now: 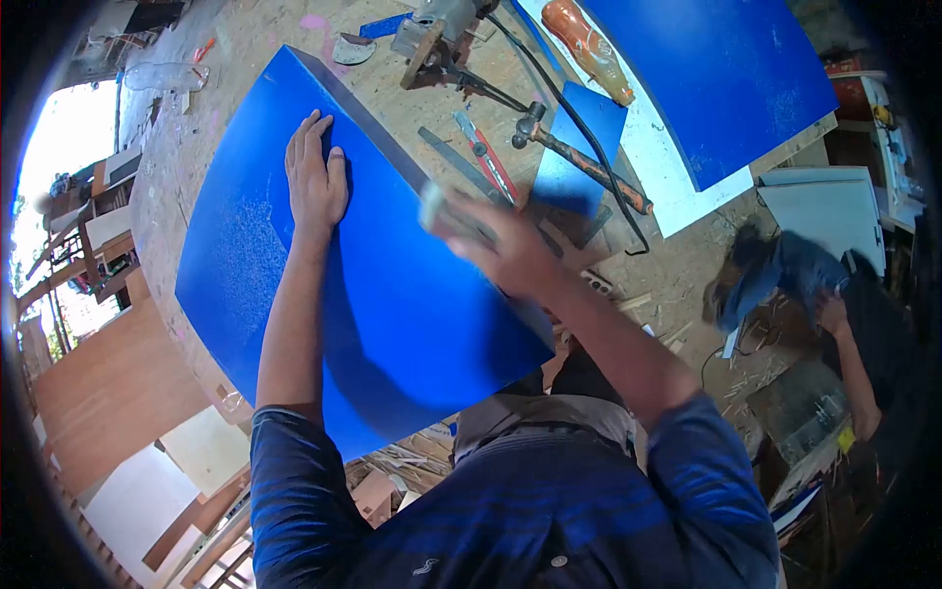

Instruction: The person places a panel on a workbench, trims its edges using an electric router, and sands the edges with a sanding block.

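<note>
A large blue box-like piece (392,324) with a smooth top lies across the workbench in front of me. On its upper part my left hand (316,187) rests flat, fingers stretched out and touching the blue surface. My right hand (496,240) is closed around a small pale block (432,208) at the piece's right edge; motion blurs both. The block's exact kind cannot be made out. Beyond that hand lie a red utility knife (496,169), a dark flat metal strip (456,162) and a hammer (579,162) with a worn wooden handle.
A power tool (432,39) with a black cord stands at the back. An orange-brown bottle (587,49) lies beside a blue panel (726,88) on a white sheet (657,196). Another person (805,285) bends down at the right. Wood scraps litter the floor.
</note>
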Demonstrator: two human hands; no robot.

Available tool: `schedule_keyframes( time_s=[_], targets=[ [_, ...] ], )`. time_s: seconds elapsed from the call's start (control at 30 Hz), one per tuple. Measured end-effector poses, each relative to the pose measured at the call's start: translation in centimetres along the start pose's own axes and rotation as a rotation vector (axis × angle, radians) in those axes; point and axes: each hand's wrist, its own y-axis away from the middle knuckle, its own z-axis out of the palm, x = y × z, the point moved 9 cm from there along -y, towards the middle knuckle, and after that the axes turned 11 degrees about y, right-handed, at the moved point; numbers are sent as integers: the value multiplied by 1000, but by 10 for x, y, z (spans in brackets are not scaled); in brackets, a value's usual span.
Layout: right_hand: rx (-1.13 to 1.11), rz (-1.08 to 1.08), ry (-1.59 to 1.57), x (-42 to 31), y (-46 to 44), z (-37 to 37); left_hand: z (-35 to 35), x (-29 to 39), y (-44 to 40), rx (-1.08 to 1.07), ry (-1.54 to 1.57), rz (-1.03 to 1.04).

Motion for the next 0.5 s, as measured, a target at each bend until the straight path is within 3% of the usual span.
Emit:
schedule_keyframes(
  time_s=[0.13, 0.23, 0.3, 0.4, 0.5],
  targets=[
    [-70, 71, 203, 16, 153, -32, -1, 0, 3, 9, -2, -12],
    [-53, 148, 112, 16, 139, -27, -2, 2, 2, 10, 10, -4],
    [-5, 124, -40, 6, 69, -10, -2, 2, 0, 20, 15, -6],
    [52, -83, 144, -17, -64, 8, -2, 2, 3, 19, 8, -13],
    [56, -82, 142, -28, -95, 15, -4, 1, 3, 29, 7, -12]
  ],
)
